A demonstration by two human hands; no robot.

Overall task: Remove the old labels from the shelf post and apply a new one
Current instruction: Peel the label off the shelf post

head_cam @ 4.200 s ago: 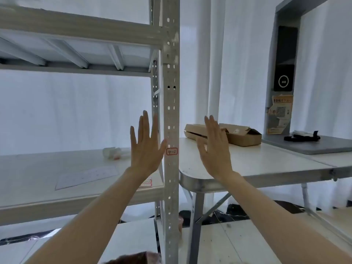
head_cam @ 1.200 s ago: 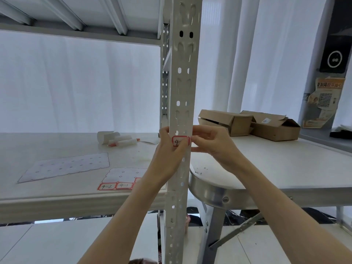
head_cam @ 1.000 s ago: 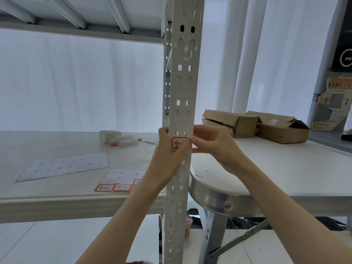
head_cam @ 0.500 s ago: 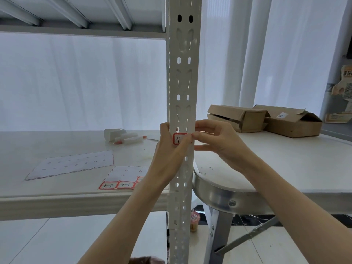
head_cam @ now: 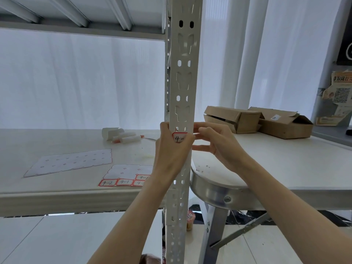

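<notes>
A white perforated shelf post (head_cam: 182, 77) stands upright in the middle of the view. A red-bordered label (head_cam: 178, 137) reading "4-" sits on its front at hand height. My left hand (head_cam: 170, 151) wraps the post from the left, with its thumb over the label's right part. My right hand (head_cam: 215, 143) is at the post's right edge, its thumb and forefinger pinched at the label's right end. On the shelf board lies a label sheet (head_cam: 125, 176) with "4-2" and "4-1" stickers along its near edge.
An emptied label sheet (head_cam: 70, 161) and white paper rolls with a pen (head_cam: 122, 137) lie on the shelf board (head_cam: 57, 195). A white folding table (head_cam: 285, 168) with two cardboard boxes (head_cam: 257, 121) stands to the right. An upper shelf (head_cam: 82, 16) hangs overhead.
Both hands rose from open in front of the post to the label. Over the last second they have stayed there, the right fingers working at the label's right end; the view shifted slightly.
</notes>
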